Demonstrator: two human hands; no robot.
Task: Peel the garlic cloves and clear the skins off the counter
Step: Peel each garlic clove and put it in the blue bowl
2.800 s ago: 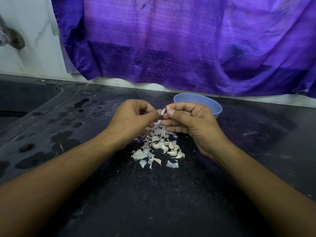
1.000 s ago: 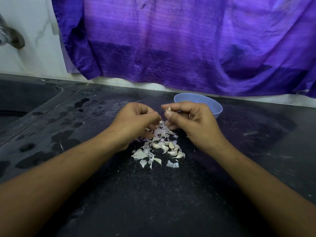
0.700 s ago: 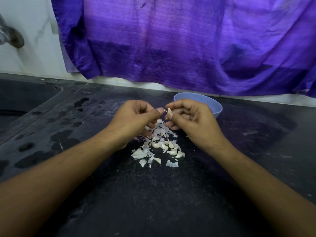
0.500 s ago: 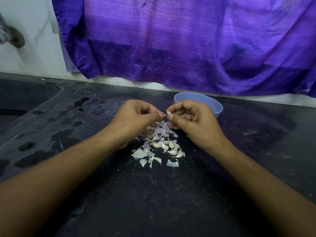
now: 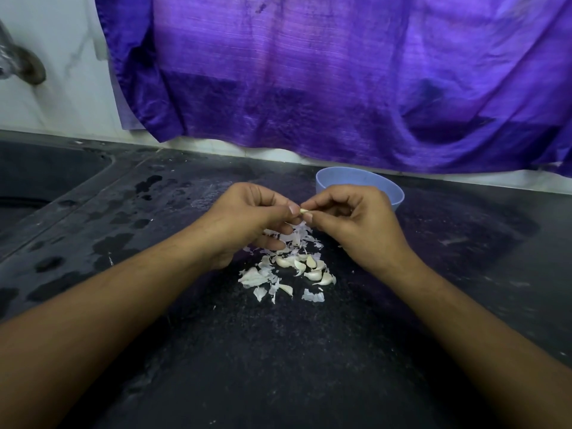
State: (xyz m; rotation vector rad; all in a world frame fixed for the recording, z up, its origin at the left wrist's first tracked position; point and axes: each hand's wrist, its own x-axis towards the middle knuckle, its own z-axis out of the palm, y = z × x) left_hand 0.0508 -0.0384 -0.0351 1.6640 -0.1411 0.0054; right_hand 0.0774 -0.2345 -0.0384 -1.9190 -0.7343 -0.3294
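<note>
My left hand (image 5: pixel 247 218) and right hand (image 5: pixel 356 221) both pinched one garlic clove (image 5: pixel 302 211) at their fingertips, above the pile of skins and cloves (image 5: pixel 288 267) on the dark desk (image 5: pixel 278 351), a blue bowl (image 5: pixel 393 193) just behind.

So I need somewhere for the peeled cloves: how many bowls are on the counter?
1. A blue bowl stands on the dark counter just beyond the right hand, which hides its near rim. No other shows, though part of the counter is out of view.

Garlic heap (image 5: pixel 291 267) mid-bench (image 5: pixel 278 351) — bowl (image 5: pixel 340 178) behind it, rightward.
Left hand (image 5: pixel 244 218) and right hand (image 5: pixel 356 224) hold one clove (image 5: pixel 303 211) above the heap; sink (image 5: pixel 46 178) far left, cloth (image 5: pixel 340 82) behind.
</note>
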